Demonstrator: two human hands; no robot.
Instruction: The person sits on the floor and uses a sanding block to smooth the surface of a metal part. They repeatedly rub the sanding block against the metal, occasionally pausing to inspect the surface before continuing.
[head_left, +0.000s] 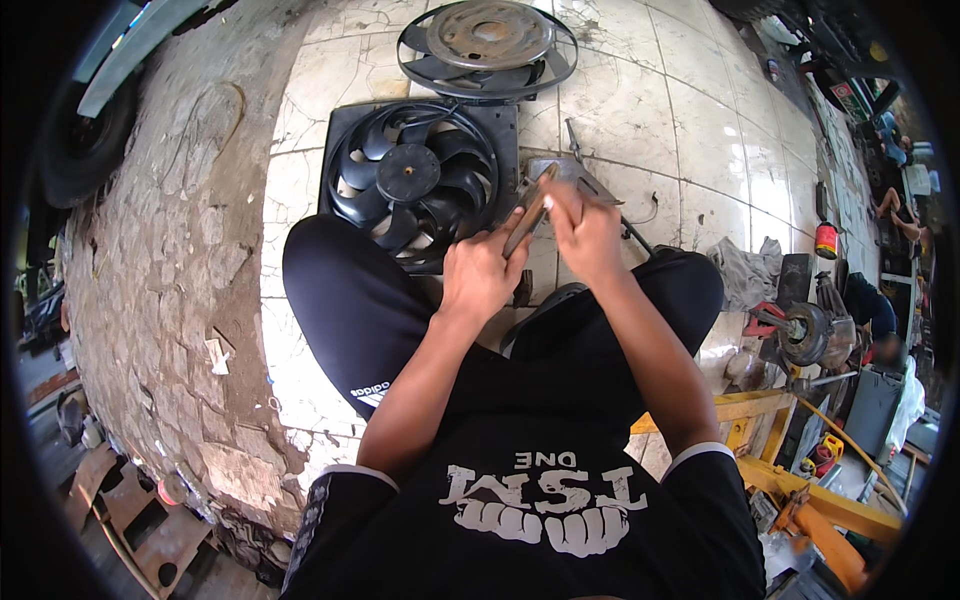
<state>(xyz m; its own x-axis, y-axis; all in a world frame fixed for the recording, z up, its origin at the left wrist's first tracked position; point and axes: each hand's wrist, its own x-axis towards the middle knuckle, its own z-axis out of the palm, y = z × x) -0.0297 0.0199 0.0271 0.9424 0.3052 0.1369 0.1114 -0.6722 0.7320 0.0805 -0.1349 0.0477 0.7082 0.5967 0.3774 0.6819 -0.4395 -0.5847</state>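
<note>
Head cam: left hand (482, 272) has its grip wrapped around the lower end of a narrow brownish strip (526, 224). Right hand (588, 238) is up at the other end, fingers curled, can't really tell if that grip's clamped on. Strip's slanted between them, near the black fan (408, 173) on the tiled floor (712, 175).

Strip (526, 225) right of fan (408, 172); disc (490, 36) beyond

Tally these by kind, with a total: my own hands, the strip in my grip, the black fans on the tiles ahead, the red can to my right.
Hands: 2 (left hand, right hand)
Strip: 1
Fans: 2 (near fan, far fan)
Red can: 1
Total: 6
</note>
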